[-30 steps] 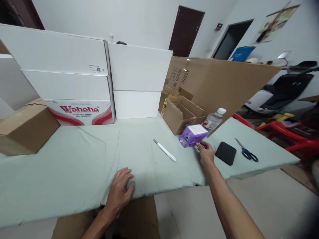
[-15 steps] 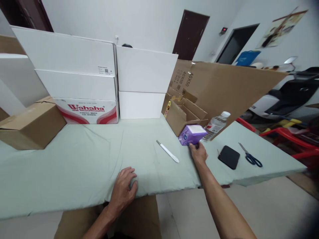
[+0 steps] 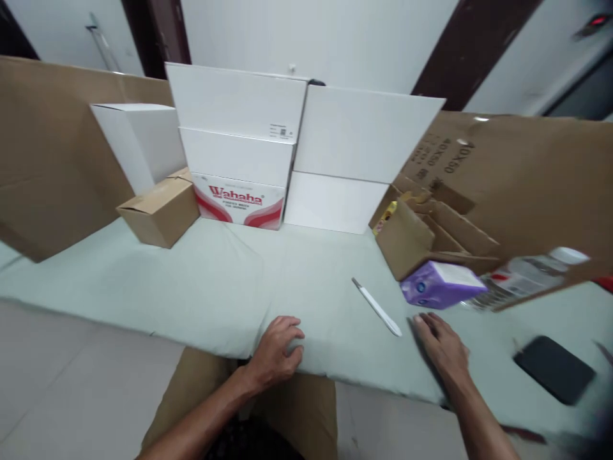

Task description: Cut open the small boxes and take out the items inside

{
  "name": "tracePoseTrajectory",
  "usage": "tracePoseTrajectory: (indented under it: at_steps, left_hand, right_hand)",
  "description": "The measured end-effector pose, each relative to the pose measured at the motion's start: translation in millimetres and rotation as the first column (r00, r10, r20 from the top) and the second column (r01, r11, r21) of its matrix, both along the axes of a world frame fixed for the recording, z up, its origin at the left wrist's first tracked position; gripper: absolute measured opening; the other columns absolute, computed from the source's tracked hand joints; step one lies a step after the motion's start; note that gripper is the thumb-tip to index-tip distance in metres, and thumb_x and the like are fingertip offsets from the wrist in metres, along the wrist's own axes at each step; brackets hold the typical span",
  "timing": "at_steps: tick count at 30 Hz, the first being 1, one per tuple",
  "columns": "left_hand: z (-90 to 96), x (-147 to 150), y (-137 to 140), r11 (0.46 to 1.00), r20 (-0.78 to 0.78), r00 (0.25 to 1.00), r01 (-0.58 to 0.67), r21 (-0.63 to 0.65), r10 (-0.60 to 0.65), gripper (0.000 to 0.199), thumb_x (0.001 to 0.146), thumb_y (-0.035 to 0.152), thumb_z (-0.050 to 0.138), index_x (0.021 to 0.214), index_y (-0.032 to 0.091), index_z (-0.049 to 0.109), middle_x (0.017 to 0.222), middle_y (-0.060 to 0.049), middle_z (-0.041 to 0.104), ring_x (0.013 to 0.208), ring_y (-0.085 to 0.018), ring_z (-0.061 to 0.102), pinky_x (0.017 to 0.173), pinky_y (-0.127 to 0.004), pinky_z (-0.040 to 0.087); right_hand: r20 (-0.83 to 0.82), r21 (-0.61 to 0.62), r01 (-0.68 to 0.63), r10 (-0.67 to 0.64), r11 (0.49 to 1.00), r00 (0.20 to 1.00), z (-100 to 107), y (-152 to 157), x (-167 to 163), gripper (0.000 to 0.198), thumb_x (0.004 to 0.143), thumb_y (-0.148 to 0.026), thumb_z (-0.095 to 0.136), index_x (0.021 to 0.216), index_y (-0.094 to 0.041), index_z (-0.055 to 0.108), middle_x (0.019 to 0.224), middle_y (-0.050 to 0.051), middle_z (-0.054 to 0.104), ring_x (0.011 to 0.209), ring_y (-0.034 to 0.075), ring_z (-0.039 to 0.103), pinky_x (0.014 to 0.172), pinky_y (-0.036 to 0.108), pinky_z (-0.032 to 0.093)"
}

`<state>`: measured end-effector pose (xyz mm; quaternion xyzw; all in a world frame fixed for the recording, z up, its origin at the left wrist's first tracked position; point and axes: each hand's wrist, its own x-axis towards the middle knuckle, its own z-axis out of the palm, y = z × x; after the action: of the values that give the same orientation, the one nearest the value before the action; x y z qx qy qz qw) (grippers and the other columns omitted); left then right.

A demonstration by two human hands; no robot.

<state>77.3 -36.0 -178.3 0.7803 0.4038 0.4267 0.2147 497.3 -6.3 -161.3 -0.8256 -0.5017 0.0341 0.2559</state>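
Observation:
My left hand [image 3: 278,348] rests at the table's front edge with its fingers loosely bent and the thumb apart, holding nothing. On the right, my right hand [image 3: 441,342] hovers low over the cloth, slightly blurred, fingers a little apart and nothing seen in them. Just beyond it lies a purple packet [image 3: 438,287] with a white top, apart from the fingers. Between the two hands is a slim white-handled scalpel-like knife [image 3: 378,310], its grey tip pointing away from me. A plastic water bottle [image 3: 522,278] leans beside the packet, and a black flat object [image 3: 553,369] lies farther right.
White cartons, one printed Wahaha [image 3: 239,199], stand at the back. A small brown box [image 3: 165,211] is to the left, and an open cardboard box [image 3: 407,239] is at the right. Large cardboard panels [image 3: 62,160] wall both sides of the green-clothed table [image 3: 205,294].
My right hand has drawn back from the purple packet toward me. The view has turned left, bringing the left cardboard panel into sight. My left hand stays at the table edge.

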Motion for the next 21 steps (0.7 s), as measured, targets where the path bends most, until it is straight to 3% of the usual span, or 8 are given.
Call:
tracePoseTrajectory:
  at_steps: [3,6,9,12,14,17,19,21]
  left_hand:
    - [6.0,-31,9,0.996,-0.001,0.996,-0.093,-0.015,0.093,0.023,0.075,0.011,0.066,0.094,0.022,0.074,0.116,-0.01,0.077,0.11,-0.025,0.072,0.094,-0.04,0.061]
    - [13.0,-81,21,0.967,0.018,0.967,-0.255,-0.02,0.256,0.019,0.081,0.016,0.063,0.096,0.021,0.074,0.119,-0.013,0.076,0.113,-0.027,0.071,0.099,-0.044,0.059]
    - [20.2,-139,35,0.905,0.045,0.904,-0.424,-0.024,0.425,0.018,0.087,0.026,0.06,0.1,0.022,0.073,0.122,-0.013,0.073,0.116,-0.029,0.068,0.103,-0.049,0.056]
    - [26.5,-191,53,0.81,0.059,0.808,-0.585,-0.037,0.587,0.025,0.086,0.033,0.062,0.107,0.022,0.07,0.13,-0.014,0.067,0.125,-0.032,0.063,0.109,-0.053,0.051]
    - [31.7,-221,71,0.729,0.062,0.726,-0.683,-0.051,0.685,0.044,0.08,0.035,0.069,0.121,0.02,0.064,0.141,-0.017,0.058,0.138,-0.036,0.053,0.116,-0.056,0.043]
    - [46.0,-259,101,0.614,0.061,0.611,-0.786,-0.075,0.789,0.081,0.072,0.039,0.077,0.143,0.015,0.047,0.162,-0.023,0.032,0.157,-0.043,0.023,0.126,-0.061,0.025]
    - [60.9,-280,123,0.533,0.034,0.532,-0.842,-0.087,0.846,0.1,0.069,0.043,0.082,0.153,0.013,0.034,0.168,-0.028,0.018,0.161,-0.046,0.008,0.127,-0.063,0.017]
    - [77.9,-298,144,0.491,0.004,0.493,-0.867,-0.084,0.87,0.116,0.067,0.047,0.085,0.158,0.01,0.024,0.17,-0.031,0.008,0.161,-0.047,-0.001,0.127,-0.063,0.014]
  right_hand:
    - [-0.045,0.034,-0.195,0.197,0.98,0.979,-9,-9,-1,0.064,0.08,-0.072,0.048,0.108,-0.023,0.077,0.139,0.014,0.069,0.134,0.04,0.058,0.115,0.058,0.043]
    - [-0.02,0.032,-0.287,0.288,0.957,0.957,-17,-12,-5,0.067,0.078,-0.075,0.054,0.113,-0.023,0.078,0.141,0.014,0.068,0.133,0.043,0.059,0.113,0.061,0.043]
    - [0.068,0.034,-0.312,0.31,0.949,0.948,-24,-9,-8,0.068,0.076,-0.075,0.057,0.113,-0.024,0.079,0.139,0.015,0.069,0.13,0.045,0.061,0.108,0.064,0.046]
    - [0.141,0.067,-0.327,0.315,0.943,0.938,-29,-4,-8,0.066,0.079,-0.074,0.051,0.113,-0.024,0.079,0.135,0.015,0.071,0.125,0.045,0.064,0.103,0.064,0.05]
    - [0.164,0.073,-0.333,0.318,0.94,0.934,-30,-1,-8,0.065,0.082,-0.072,0.047,0.113,-0.025,0.079,0.133,0.014,0.072,0.124,0.044,0.065,0.1,0.064,0.053]
    - [0.178,0.052,-0.337,0.324,0.94,0.929,-29,0,-9,0.063,0.082,-0.07,0.046,0.111,-0.025,0.079,0.133,0.014,0.072,0.122,0.044,0.067,0.098,0.062,0.055]
    - [0.185,0.04,-0.339,0.326,0.94,0.927,-27,0,-10,0.063,0.083,-0.069,0.045,0.111,-0.025,0.079,0.133,0.014,0.072,0.122,0.044,0.067,0.099,0.062,0.055]
    - [0.195,0.033,-0.336,0.324,0.941,0.926,-26,-1,-12,0.064,0.084,-0.07,0.044,0.112,-0.024,0.079,0.133,0.015,0.072,0.123,0.044,0.066,0.099,0.063,0.055]
